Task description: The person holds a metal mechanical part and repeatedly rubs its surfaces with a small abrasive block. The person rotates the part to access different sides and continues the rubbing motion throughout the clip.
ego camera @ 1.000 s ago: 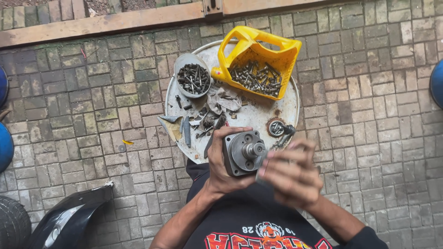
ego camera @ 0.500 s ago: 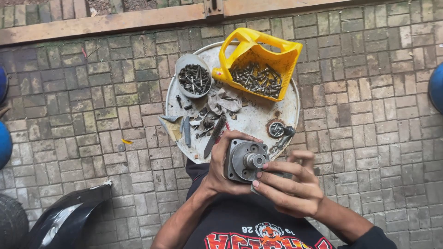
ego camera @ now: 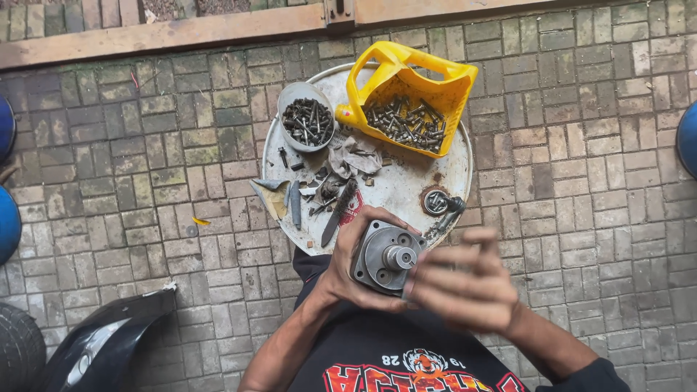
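My left hand (ego camera: pixel 347 272) grips a round grey metal motor part (ego camera: pixel 383 255) with a short shaft pointing up at me. It is held over my lap, just at the near edge of a round metal drum lid (ego camera: pixel 406 190). My right hand (ego camera: pixel 459 284) hovers to the right of the part, blurred, its fingers spread and close to the part's rim; I cannot tell whether they touch it. My black shirt with a red print fills the bottom of the view.
On the lid stand a cut yellow jug (ego camera: pixel 412 94) full of bolts, a grey bowl (ego camera: pixel 306 117) of screws, a rag (ego camera: pixel 353 158), a screwdriver (ego camera: pixel 338 210) and small parts. Brick paving lies all around. A black fender (ego camera: pixel 102 340) lies at lower left; blue drums stand at both edges.
My right hand has lifted off the part and swung a little to the right. The left hand has kept hold of the part in about the same place.
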